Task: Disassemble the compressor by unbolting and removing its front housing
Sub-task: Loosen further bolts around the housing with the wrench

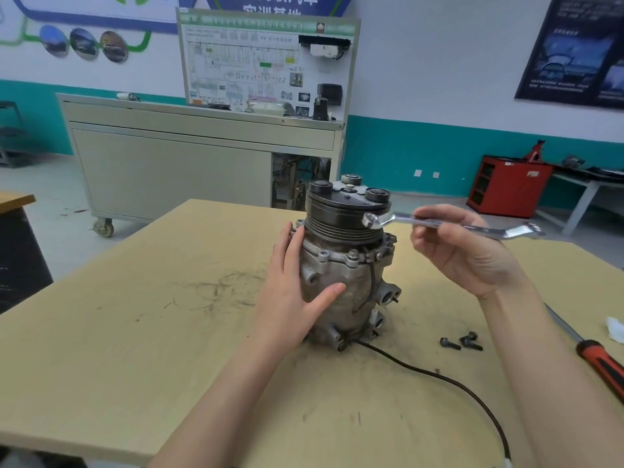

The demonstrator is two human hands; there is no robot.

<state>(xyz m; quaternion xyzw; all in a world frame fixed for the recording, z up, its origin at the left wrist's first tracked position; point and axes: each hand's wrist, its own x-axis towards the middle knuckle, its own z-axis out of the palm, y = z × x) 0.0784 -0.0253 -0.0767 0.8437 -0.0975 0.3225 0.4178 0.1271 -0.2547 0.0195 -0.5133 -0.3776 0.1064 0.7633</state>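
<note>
- The right hand (462, 251) pinches a silver wrench (395, 218) between curled fingers and thumb, palm turned toward the camera, and holds it in the air above the table.
- The wrench lies roughly level. Its ring end is just beside the right side of the pulley (344, 214); I cannot tell whether it touches. The other end sticks out past the hand toward the table's right edge.
- The left hand (290, 298) lies flat against the left side of the compressor (347, 282). Its fingers are straight and point up, and the thumb stretches across the front of the body; nothing is clasped.
- The compressor stands upright, pulley on top, about midway across the table (135, 332) and closer to its far edge.
- Below the pulley, the front housing (332, 256) sits on the body, with a bolt (353, 255) showing in its flange.
- A black cable (439, 376) runs from the compressor's base across the table toward the near edge.
- Two or three loose dark bolts (461, 342) lie on the table right of the base, apart from it.
- A red-and-black-handled screwdriver (597, 359) lies near the right edge, with a white crumpled wad (614, 327) just beyond it.
- Behind the table stand a grey wheeled cabinet (169, 163) and a red tool cabinet (506, 187).
</note>
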